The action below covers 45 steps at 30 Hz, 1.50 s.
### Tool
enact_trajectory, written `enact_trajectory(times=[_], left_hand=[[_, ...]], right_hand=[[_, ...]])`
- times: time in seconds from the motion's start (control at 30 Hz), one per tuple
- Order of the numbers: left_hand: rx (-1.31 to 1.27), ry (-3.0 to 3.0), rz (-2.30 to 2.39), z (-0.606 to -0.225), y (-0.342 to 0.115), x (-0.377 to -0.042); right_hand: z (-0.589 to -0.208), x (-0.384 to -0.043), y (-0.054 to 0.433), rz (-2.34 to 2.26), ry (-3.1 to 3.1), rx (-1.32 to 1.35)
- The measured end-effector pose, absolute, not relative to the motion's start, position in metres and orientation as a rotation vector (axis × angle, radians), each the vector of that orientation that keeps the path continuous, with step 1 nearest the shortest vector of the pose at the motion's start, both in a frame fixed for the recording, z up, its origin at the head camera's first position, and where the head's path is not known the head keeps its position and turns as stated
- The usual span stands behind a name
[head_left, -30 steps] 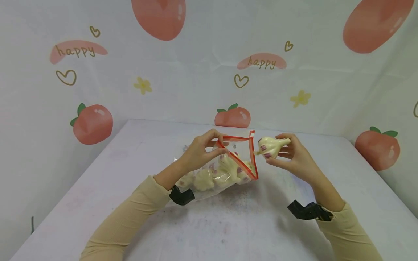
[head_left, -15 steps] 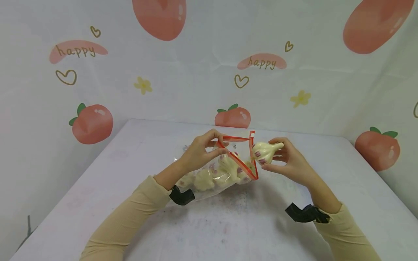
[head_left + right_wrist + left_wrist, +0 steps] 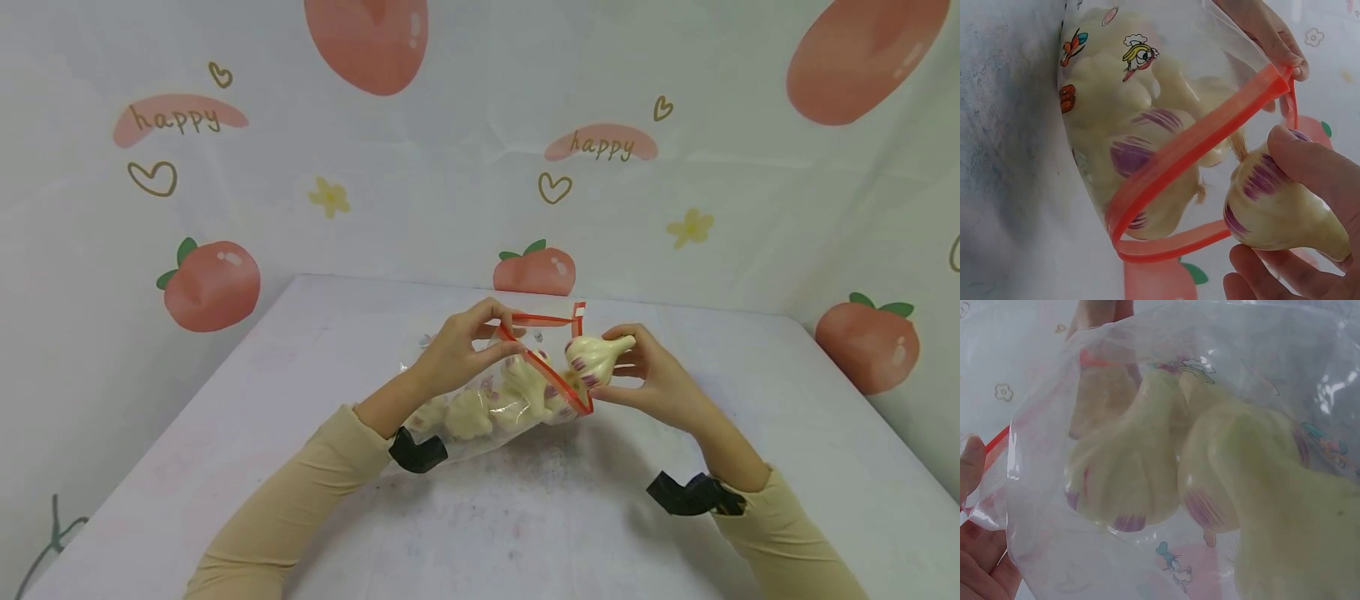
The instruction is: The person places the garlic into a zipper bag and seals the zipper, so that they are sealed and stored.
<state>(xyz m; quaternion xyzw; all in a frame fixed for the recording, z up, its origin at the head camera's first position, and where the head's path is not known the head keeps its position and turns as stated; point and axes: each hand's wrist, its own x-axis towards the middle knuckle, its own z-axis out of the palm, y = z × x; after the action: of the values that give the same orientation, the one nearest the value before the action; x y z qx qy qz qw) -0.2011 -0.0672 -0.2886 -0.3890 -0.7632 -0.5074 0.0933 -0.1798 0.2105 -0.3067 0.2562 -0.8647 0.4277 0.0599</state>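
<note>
A clear zip bag (image 3: pixel 468 442) with a red-edged mouth lies on its side, its mouth facing right. Several garlic bulbs (image 3: pixel 468 412), cream with purple streaks, fill it; the left wrist view shows garlic bulbs (image 3: pixel 1125 469) close up through the plastic. My left hand (image 3: pixel 468 342) pinches the bag's red edge (image 3: pixel 1282 75) and keeps the mouth spread. In my right hand (image 3: pixel 652 375) is one more garlic bulb (image 3: pixel 592 358), gripped between thumb and fingers. That bulb's root end points into the mouth, overlapping the red rim (image 3: pixel 1175 165) in the head view.
A white table (image 3: pixel 480 517) with faint smudges bears the bag. Behind it hangs a white cloth backdrop (image 3: pixel 427 167) printed with fruit, hearts and flowers. A thin grey cord (image 3: pixel 56 533) shows at the table's left edge. Both wrists carry black straps (image 3: pixel 690 493).
My right hand has moved left and slightly down with the garlic bulb, from beside the bag to its mouth. My left hand and the bag have stayed in place.
</note>
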Motion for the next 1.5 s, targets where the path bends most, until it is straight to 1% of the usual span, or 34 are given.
enact_trajectory(times=[0.37,0.73,1.17,1.5], left_hand=[[-1.153,-2.268,-1.501,-0.288,-0.067,-0.2],[-1.178,-2.248,-1.469,-0.29,-0.064,-0.202],[-1.183,-2.235,-1.448,-0.288,-0.058,-0.202],[-1.205,-2.231,-1.416,-0.287,-0.057,-0.202]], right_hand=[[-0.314,-0.183,0.205,1.318,-2.6,0.815],[-0.316,-0.181,0.198,1.356,-2.647,0.783],[-0.32,-0.182,0.189,1.304,-2.591,0.896],[-0.324,-0.185,0.18,1.292,-2.577,0.876]])
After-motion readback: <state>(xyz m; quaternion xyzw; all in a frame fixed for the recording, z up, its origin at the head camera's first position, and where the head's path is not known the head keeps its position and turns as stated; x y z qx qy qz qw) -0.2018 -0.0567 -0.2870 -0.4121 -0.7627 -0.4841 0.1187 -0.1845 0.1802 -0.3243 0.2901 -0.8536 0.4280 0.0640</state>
